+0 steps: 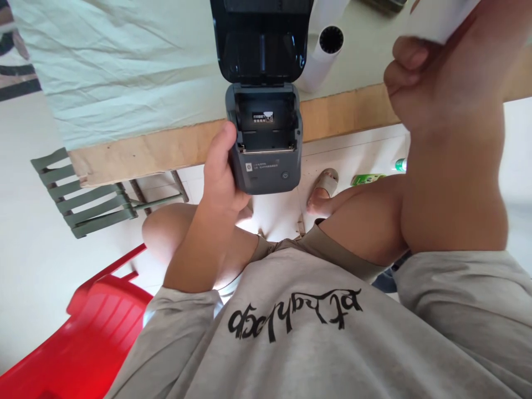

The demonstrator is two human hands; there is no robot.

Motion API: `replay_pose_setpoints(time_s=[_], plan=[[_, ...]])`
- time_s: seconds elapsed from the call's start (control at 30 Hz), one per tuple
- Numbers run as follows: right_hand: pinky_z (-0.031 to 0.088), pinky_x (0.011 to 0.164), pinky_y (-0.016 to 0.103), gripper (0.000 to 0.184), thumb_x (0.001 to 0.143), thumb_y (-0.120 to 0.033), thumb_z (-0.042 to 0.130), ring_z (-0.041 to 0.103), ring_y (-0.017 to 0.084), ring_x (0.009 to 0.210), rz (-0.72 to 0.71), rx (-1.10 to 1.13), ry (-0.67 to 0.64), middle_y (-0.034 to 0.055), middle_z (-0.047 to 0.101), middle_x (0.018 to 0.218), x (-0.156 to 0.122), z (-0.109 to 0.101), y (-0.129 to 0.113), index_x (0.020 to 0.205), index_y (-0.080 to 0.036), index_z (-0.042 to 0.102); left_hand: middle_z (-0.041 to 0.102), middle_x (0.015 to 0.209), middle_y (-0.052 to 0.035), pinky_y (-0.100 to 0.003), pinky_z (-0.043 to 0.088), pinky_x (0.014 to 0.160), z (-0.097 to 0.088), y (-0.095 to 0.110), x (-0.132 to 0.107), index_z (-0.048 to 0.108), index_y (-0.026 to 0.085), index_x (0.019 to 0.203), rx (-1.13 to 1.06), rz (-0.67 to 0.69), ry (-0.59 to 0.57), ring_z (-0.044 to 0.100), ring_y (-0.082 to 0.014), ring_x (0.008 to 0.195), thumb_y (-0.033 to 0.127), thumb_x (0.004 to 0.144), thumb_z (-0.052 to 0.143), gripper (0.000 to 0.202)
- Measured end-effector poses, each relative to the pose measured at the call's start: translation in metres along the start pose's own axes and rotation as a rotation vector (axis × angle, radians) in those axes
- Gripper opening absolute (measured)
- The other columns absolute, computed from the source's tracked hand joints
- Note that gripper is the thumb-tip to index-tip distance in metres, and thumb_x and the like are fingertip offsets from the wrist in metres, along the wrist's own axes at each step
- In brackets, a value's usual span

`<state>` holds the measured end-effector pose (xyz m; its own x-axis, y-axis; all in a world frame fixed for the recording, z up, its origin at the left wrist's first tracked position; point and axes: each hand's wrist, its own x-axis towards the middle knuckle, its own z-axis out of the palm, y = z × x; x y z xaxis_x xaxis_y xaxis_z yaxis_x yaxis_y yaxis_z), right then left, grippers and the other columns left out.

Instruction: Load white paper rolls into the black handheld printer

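Gripped along its side by my left hand (222, 172) is a dark grey label printer (266, 169), held at the table's front edge. Its black lid (261, 50) is swung up, and the bay inside shows a small printed sticker but no roll. My thumb lies against the printer's left side; the other fingers are hidden beneath it. At the upper right, the fingers of my right hand (424, 77) are curled around a smooth white thing (443, 19), partly cut off by the top edge, its kind unclear. A white roll (318, 69) with a black ribbed core stands beside the printer's lid.
The table (349, 108) has a wooden edge and a pale green wrinkled cloth (124, 72) on its left. A dark object (386, 4) sits at the back. Below are a green folding stool (83, 194), a red plastic chair (103, 316) and a green packet (368, 179) on the floor.
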<state>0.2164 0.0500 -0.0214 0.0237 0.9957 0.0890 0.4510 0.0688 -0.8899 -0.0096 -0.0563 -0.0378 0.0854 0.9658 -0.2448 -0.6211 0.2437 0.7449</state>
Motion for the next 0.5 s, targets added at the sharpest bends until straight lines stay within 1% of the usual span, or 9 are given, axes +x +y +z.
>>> replay_pose_setpoints(time_s=[0.03,0.1,0.13,0.2,0.27,0.3,0.37,0.43,0.5], plan=[[0.017,0.040,0.021,0.037,0.078,-0.037,0.014,0.027,0.000,0.046,0.016,0.008,0.019,0.0002,0.050,0.081,0.004,0.000,0.007,0.098,-0.021,0.041,0.068,0.093,-0.0036,-0.043,0.048,0.092,0.000,0.000,0.000,0.062,0.021,0.085,-0.001,-0.010,-0.001,0.061,-0.0261,0.100,0.041,0.085,0.040,0.030],[0.021,0.040,0.021,0.026,0.075,-0.036,0.033,0.030,0.001,0.046,-0.014,0.000,0.071,-0.0010,0.049,0.078,0.008,-0.001,0.017,0.095,-0.023,0.042,0.068,0.092,-0.0034,-0.043,0.048,0.092,0.001,0.000,0.000,0.063,0.021,0.085,-0.004,-0.022,-0.001,0.062,-0.0259,0.098,0.042,0.084,0.041,0.030],[0.027,0.043,0.021,0.024,0.073,-0.035,0.041,0.035,0.002,0.050,-0.063,-0.036,0.075,-0.0007,0.050,0.078,0.008,-0.002,0.020,0.093,-0.022,0.044,0.068,0.092,-0.0033,-0.042,0.048,0.092,0.001,0.000,0.000,0.063,0.021,0.085,-0.004,-0.018,-0.002,0.062,-0.0254,0.097,0.041,0.084,0.041,0.030],[0.038,0.059,0.024,0.022,0.067,-0.029,0.053,0.043,0.006,0.066,-0.162,-0.121,0.112,0.0018,0.051,0.081,0.006,-0.006,0.022,0.086,-0.019,0.050,0.068,0.092,-0.0032,-0.042,0.048,0.091,0.001,0.000,0.000,0.063,0.020,0.085,0.000,0.003,-0.005,0.063,-0.0240,0.096,0.041,0.085,0.040,0.031],[0.036,0.072,0.025,0.024,0.062,-0.023,0.059,0.045,0.010,0.083,-0.298,-0.247,0.137,0.0050,0.053,0.087,0.004,-0.010,0.023,0.085,-0.016,0.055,0.067,0.091,-0.0031,-0.042,0.048,0.091,0.001,0.000,0.000,0.064,0.020,0.084,0.005,0.027,-0.007,0.063,-0.0229,0.095,0.040,0.085,0.039,0.032],[0.034,0.073,0.025,0.028,0.062,-0.022,0.061,0.045,0.011,0.088,-0.362,-0.303,0.140,0.0059,0.053,0.091,0.003,-0.012,0.024,0.089,-0.015,0.057,0.067,0.091,-0.0032,-0.042,0.049,0.091,0.001,-0.001,0.001,0.064,0.020,0.084,0.007,0.034,-0.010,0.063,-0.0227,0.095,0.040,0.085,0.039,0.032],[0.032,0.070,0.024,0.038,0.061,-0.019,0.061,0.047,0.011,0.085,-0.442,-0.389,0.121,0.0058,0.055,0.095,0.004,-0.013,0.026,0.099,-0.015,0.056,0.067,0.091,-0.0032,-0.043,0.049,0.091,0.001,-0.001,0.001,0.064,0.021,0.083,0.007,0.035,-0.013,0.063,-0.0231,0.095,0.041,0.085,0.039,0.033],[0.032,0.067,0.023,0.046,0.060,-0.015,0.060,0.047,0.009,0.079,-0.406,-0.423,0.087,0.0043,0.056,0.096,0.005,-0.014,0.027,0.105,-0.016,0.054,0.067,0.093,-0.0029,-0.043,0.048,0.091,0.001,-0.001,0.001,0.064,0.022,0.083,0.017,0.025,-0.008,0.063,-0.0242,0.096,0.042,0.084,0.040,0.031],[0.035,0.070,0.024,0.052,0.058,-0.014,0.061,0.048,0.009,0.079,-0.363,-0.439,0.072,0.0040,0.056,0.095,0.004,-0.015,0.025,0.109,-0.015,0.052,0.067,0.095,-0.0030,-0.044,0.048,0.092,0.000,-0.001,0.000,0.063,0.023,0.084,0.038,0.016,0.003,0.061,-0.0258,0.100,0.044,0.083,0.042,0.030]])
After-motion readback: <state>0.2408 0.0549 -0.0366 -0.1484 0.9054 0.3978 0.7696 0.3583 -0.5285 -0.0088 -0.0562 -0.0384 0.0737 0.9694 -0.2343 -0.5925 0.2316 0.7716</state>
